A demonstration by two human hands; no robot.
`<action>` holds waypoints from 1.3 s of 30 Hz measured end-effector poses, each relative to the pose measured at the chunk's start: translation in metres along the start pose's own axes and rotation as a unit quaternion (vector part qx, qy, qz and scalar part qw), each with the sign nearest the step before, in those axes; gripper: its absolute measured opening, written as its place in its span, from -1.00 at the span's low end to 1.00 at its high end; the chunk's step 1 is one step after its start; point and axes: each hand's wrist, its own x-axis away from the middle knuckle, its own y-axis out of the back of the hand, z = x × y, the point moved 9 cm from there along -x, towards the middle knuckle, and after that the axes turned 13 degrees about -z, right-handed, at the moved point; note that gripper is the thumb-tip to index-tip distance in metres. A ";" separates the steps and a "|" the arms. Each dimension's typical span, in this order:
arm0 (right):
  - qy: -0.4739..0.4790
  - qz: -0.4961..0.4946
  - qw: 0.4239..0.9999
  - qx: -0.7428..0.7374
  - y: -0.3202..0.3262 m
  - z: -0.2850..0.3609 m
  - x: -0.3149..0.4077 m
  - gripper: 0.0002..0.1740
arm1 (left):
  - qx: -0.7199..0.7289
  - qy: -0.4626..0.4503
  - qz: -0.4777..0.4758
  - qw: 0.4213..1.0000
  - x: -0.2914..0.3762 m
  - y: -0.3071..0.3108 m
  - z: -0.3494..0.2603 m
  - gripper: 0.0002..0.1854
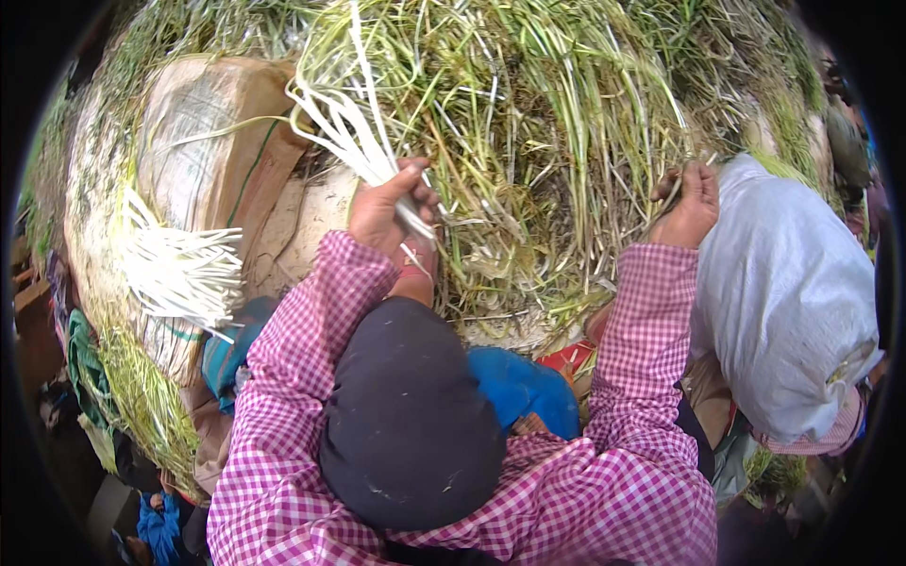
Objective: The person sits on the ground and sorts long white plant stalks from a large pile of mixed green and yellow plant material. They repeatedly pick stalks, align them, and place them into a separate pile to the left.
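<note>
My left hand (pixel 396 201) grips a small bunch of long white plant stalks (pixel 347 131), whose tips fan towards the top left. To the right, my right hand (pixel 686 201) has its fingers curled around a thin brownish stem (pixel 672 192) beside the heap. Between and beyond both hands spreads a heap of green and yellowish long-stemmed plants (pixel 538 134), tangled, with dry brown bits among them. A pile of trimmed white stalks (pixel 184 272) lies at the left on woven sacking.
A beige woven sack (pixel 205 134) lies at the upper left. A stuffed white sack (pixel 786 290) stands close by my right arm. Dark cloth (pixel 414 417) covers my knee, with blue cloth (pixel 527 389) beside it. Another person in blue (pixel 159 527) shows at the lower left.
</note>
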 end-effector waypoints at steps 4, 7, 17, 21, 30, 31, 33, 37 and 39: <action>-0.219 0.155 0.961 0.074 -0.055 -0.058 0.103 -0.88 | -0.043 -0.003 -0.007 0.999 0.003 -0.008 0.003 -0.72; -0.302 0.283 0.909 0.051 -0.076 -0.076 0.179 -0.90 | -0.077 -0.022 0.020 0.997 0.008 -0.016 0.002 -0.65; -0.319 0.242 0.915 0.047 -0.082 -0.089 0.232 -0.94 | -0.058 -0.050 -0.069 0.995 0.008 0.007 0.005 -0.69; -0.358 0.181 0.913 0.074 -0.065 -0.107 0.223 -0.95 | -0.021 -0.081 -0.090 0.992 0.010 0.013 -0.002 -0.75; -0.170 0.296 0.677 0.653 0.072 -0.183 0.167 -0.79 | 0.023 -0.184 -0.106 0.977 0.011 0.040 -0.061 -0.76; -0.140 0.346 0.607 0.702 0.087 -0.190 0.169 -0.73 | 0.029 -0.216 -0.100 0.971 0.013 0.043 -0.072 -0.75; -0.098 0.490 0.411 0.763 0.109 -0.207 0.186 -0.69 | 0.030 -0.228 -0.107 0.967 0.010 0.048 -0.084 -0.73; -0.146 0.512 0.325 0.781 0.115 -0.198 0.177 -0.66 | 0.006 -0.254 -0.102 0.962 0.010 0.055 -0.107 -0.76; -0.116 0.494 0.435 0.744 0.076 -0.184 0.148 -0.65 | -0.095 -0.247 -0.077 0.961 0.009 0.052 -0.111 -0.67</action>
